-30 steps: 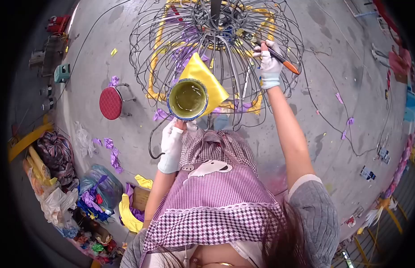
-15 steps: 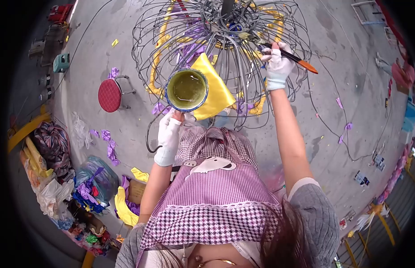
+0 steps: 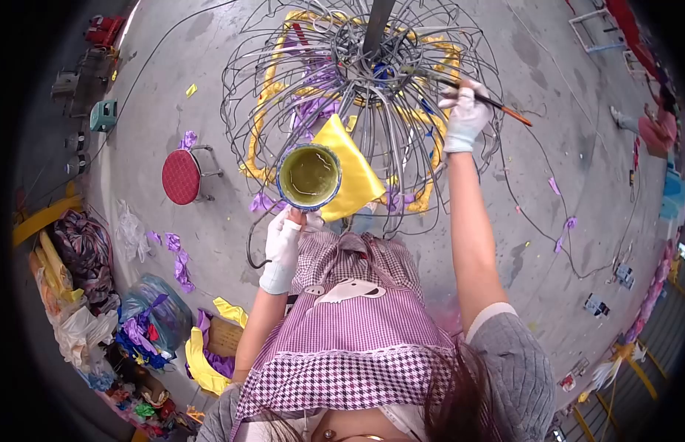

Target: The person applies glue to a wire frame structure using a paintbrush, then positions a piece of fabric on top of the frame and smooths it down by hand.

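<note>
My left hand [image 3: 285, 239], in a white glove, is closed on a round cup [image 3: 309, 151] with a blue rim and murky yellow-green liquid inside. A glossy yellow cloth [image 3: 353, 166] lies just behind the cup; whether the fingers also grip it is hidden. Out to the right, my gloved right hand [image 3: 466, 118] grips a paintbrush [image 3: 497, 108] with a dark handle and orange end. The brush's other end reaches among the bent wires of a large wire frame [image 3: 342, 81], near its central hub. Its bristles are hard to make out.
Left of the frame stands a red round stool [image 3: 182, 177]. Bags and fabric heaps [image 3: 147, 324] lie at lower left, beside a box with yellow cloth [image 3: 224, 339]. A thin cable [image 3: 519, 191] runs along the floor at right. Another person [image 3: 655, 129] is at far right.
The view has tilted, so the frame and cup appear lower. My right hand has shifted a little outward, with the brush lying flatter. Both hands keep their holds.
</note>
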Available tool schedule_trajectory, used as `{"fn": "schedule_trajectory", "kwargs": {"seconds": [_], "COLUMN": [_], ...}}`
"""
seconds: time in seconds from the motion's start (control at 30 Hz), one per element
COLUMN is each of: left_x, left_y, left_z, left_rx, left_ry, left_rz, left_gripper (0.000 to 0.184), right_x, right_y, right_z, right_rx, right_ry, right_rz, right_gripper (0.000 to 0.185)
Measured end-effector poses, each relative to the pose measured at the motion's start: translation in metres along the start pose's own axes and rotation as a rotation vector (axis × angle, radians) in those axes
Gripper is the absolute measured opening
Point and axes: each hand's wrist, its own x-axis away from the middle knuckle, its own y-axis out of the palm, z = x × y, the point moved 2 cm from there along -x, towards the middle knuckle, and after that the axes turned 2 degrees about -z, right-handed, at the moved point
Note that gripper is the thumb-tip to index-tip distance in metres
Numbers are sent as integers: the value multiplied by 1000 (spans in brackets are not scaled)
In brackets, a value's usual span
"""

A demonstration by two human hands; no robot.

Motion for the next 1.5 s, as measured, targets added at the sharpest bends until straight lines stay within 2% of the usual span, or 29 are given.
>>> {"fn": "schedule_trajectory", "kwargs": {"seconds": [0.13,0.23,0.3,0.37,0.4,0.47,0.53,0.57,0.63,0.67,0.8,1.0,1.13,1.23,1.37,1.5], "left_x": [-1,-2,-4,-10,-11,-14,-16,-15,-16,-18,-21,-27,-29,-29,-30,-25], "left_y": [1,-5,-8,-11,-13,-18,-25,-28,-36,-38,-46,-40,-64,-69,-69,-63], "left_z": [0,2,2,1,0,-1,-3,-4,-5,-5,-7,17,-4,-5,0,12], "left_rx": [39,32,23,47,58,76,87,92,101,106,132,126,73,61,42,34], "left_ry": [-37,-23,-22,-1,6,15,19,19,17,17,4,-40,3,-15,-14,3], "left_rz": [82,95,119,124,130,141,153,159,170,171,177,220,111,105,113,147], "left_gripper": [31,27,25,25,25,24,24,24,24,23,23,20,30,29,28,26], "right_x": [-49,-28,-1,19,15,2,-7,-9,-22,-22,-21,-22,-25,-28,-52,-58], "right_y": [25,55,78,109,119,135,151,160,168,169,164,158,166,191,215,223], "right_z": [-60,-85,-74,-49,-29,5,20,17,42,46,62,14,-16,-9,42,43], "right_rx": [-56,-31,23,-80,151,467,534,552,316,316,184,298,402,374,972,948], "right_ry": [-108,-174,-169,-2,-146,-256,-328,-454,-244,-247,23,-180,220,167,-221,-69], "right_rz": [-1,-102,-251,-351,-418,-425,-389,-362,-351,-352,-474,-692,-708,-589,-621,-593], "right_gripper": [13,11,8,1,7,13,12,12,15,15,16,15,16,17,28,30]}}
